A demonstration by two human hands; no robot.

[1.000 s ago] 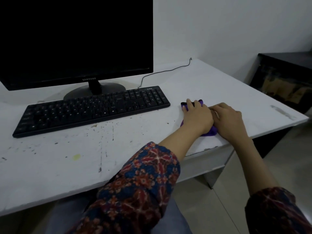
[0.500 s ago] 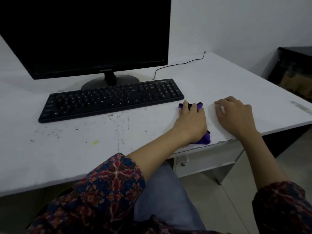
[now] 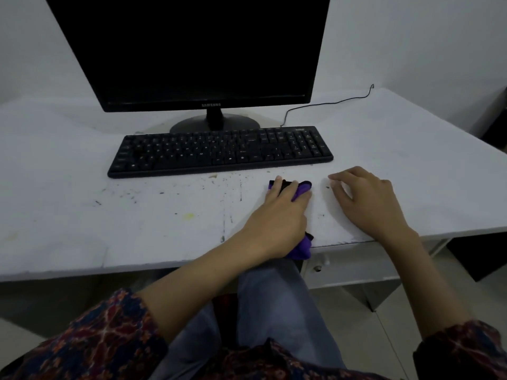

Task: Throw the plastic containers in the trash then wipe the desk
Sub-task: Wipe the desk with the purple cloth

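Left hand (image 3: 279,215) presses a purple cloth (image 3: 300,192) flat-fingered onto the white surface (image 3: 82,229) below the keyboard (image 3: 219,150); right hand (image 3: 367,204) rests beside it, relaxed, holding nothing. No containers visible, so wiping is likely underway; next, sweep toward the specks leftward.

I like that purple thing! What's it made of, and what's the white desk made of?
The purple cloth looks like soft fabric: it bunches and folds under the left hand and droops over the desk's edge. The desk looks like painted board with a matte white finish, scuffed and speckled with dark marks. What lies under the paint can't be told.
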